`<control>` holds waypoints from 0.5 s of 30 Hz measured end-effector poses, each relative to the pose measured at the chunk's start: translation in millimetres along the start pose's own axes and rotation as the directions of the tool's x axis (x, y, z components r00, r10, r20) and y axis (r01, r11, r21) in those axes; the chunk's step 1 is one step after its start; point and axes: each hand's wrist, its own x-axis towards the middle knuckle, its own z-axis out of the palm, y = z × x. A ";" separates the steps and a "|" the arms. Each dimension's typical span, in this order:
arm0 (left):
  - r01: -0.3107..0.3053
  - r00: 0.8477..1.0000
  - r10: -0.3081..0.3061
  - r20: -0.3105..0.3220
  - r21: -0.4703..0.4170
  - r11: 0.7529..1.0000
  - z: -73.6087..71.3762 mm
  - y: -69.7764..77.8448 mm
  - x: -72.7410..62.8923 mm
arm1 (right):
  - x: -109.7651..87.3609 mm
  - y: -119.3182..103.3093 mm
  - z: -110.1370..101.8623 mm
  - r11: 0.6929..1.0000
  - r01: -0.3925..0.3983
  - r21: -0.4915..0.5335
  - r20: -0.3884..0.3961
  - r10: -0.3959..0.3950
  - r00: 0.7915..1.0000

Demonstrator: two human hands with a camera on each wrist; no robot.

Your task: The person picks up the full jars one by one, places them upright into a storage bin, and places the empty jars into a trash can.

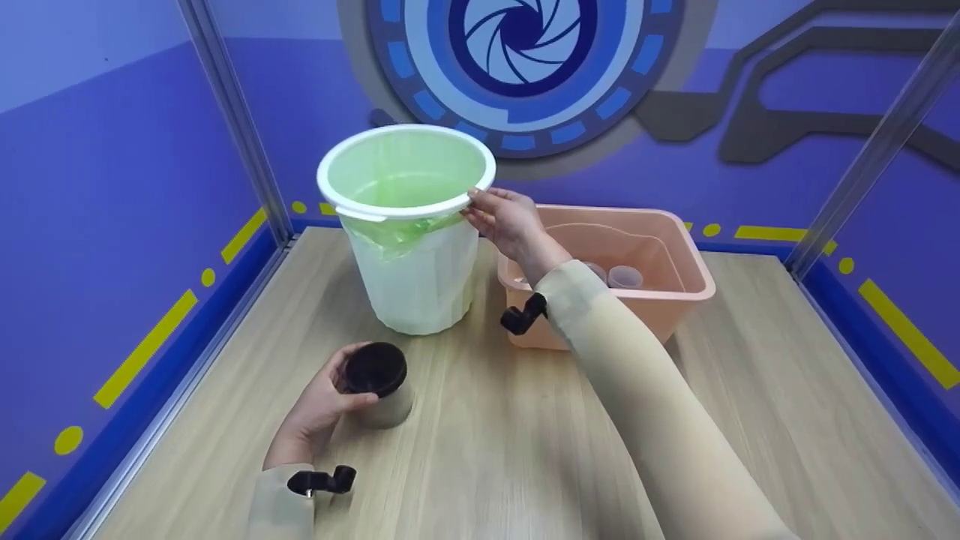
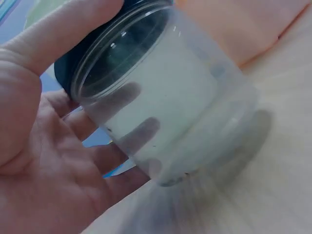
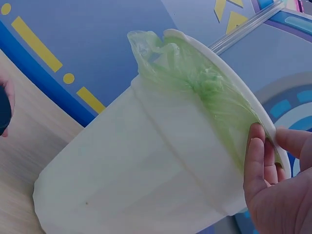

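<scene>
My left hand [image 1: 324,399] grips a clear plastic jar [image 2: 180,97] with a black lid [image 1: 376,368], thumb on one side and fingers round the other. The jar stands slightly tilted, its base close over the table, and its see-through wall shows no contents. My right hand [image 1: 510,221] pinches the rim of a white trash can [image 1: 420,289], thumb on the rim's top and fingers beneath it. A green trash bag [image 3: 214,92] lines the can, its edge folded out below the rim and bunched at one side.
Right of the can stands a pink plastic bin [image 1: 600,322] with small clear cups [image 1: 625,277] inside; my right forearm crosses in front of it. Blue printed walls [image 1: 127,187] enclose the wooden table [image 1: 480,465] at the back and sides.
</scene>
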 end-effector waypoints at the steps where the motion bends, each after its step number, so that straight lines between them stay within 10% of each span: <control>1: -0.020 1.000 0.020 -0.013 -0.004 1.000 1.4 4.1 0.3 | 0.2 0.1 0.1 1.000 0.003 -0.003 0.001 -0.003 1.000; 8: -0.220 0.975 0.215 -0.056 -0.109 0.969 14.6 58.7 -2.2 | -1.9 -0.3 1.6 1.000 0.009 0.008 0.000 -0.009 1.000; 15: -0.445 0.894 0.394 -0.213 -0.318 0.837 41.8 153.7 14.1 | -1.3 1.6 -0.1 1.000 0.022 -0.006 0.006 -0.022 1.000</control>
